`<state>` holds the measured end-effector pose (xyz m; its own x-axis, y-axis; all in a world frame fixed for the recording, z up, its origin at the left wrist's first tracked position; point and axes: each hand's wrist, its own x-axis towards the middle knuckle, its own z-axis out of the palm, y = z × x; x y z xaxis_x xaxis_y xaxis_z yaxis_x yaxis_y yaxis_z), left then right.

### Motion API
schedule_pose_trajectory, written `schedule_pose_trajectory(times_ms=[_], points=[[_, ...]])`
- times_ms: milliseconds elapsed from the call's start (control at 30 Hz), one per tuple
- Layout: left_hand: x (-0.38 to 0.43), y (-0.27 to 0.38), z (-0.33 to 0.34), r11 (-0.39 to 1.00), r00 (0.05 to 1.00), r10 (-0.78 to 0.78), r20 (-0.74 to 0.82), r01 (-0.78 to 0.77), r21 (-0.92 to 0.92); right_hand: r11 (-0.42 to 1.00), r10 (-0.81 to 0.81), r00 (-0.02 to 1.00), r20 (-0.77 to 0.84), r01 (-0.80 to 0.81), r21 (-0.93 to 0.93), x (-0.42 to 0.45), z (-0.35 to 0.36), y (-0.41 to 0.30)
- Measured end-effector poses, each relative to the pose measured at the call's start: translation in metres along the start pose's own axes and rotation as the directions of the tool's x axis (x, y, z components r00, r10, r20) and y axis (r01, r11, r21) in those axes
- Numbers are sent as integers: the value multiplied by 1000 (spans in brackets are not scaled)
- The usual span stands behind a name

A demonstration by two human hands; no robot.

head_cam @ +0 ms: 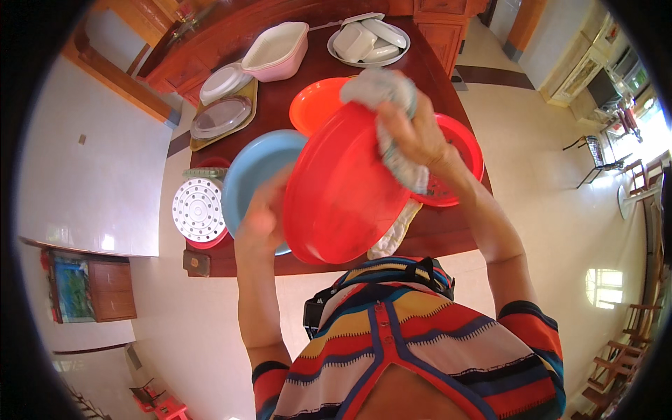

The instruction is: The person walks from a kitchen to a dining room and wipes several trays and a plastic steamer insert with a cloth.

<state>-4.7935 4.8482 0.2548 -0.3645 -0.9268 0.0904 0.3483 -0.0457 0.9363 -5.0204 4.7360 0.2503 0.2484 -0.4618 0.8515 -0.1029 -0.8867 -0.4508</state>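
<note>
My left hand [262, 210] grips the left rim of a red plastic basin [341, 194], which is tilted with its underside towards me. Its fingers are partly hidden and blurred. Against the basin's upper right edge, my right hand [412, 131] holds a pale, blue-green cloth [378, 92], part of which hangs down over the basin. Behind the left hand is a light blue basin [257, 152]. An orange plate or tray [317, 105] lies beyond the red basin, partly covered by it. To the right, under my right forearm, another red basin [462, 152] has small dark bits inside.
On the dark red wooden table [283, 47] are a pink-and-white basket [278, 52], a bowl of white dishes [367, 44] and a tan tray [249, 118] with lidded or oval dishes. A white perforated steamer plate [198, 210] sits at left. A quilted cloth [394, 233] lies near the front edge.
</note>
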Motion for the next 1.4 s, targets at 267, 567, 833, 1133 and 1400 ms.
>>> schedule_pose_trajectory(times_ms=[267, 567, 833, 1133, 1400], points=[[6, -4, 25, 951, 992, -121, -48, 129, 281, 982, -8, 999, -51, -2, -187, -27, 16, -17], [5, -50, 1, 798, 928, 315, -199, -145, 585, 979, -91, 971, 221, 128, -161, -44, 54, -62], [-11, -15, 34, 969, 940, 122, -319, -42, 244, 922, 381, 911, -156, -361, 141, -34, 27, 21], [-11, -21, 27, 977, 928, 137, -347, -69, 202, 953, -62, 994, 91, 86, -289, -40, 52, -44], [-23, 15, 42, 967, 813, 255, -524, -226, 119, 769, 611, 791, 11, -598, 226, -30, 15, 6]])
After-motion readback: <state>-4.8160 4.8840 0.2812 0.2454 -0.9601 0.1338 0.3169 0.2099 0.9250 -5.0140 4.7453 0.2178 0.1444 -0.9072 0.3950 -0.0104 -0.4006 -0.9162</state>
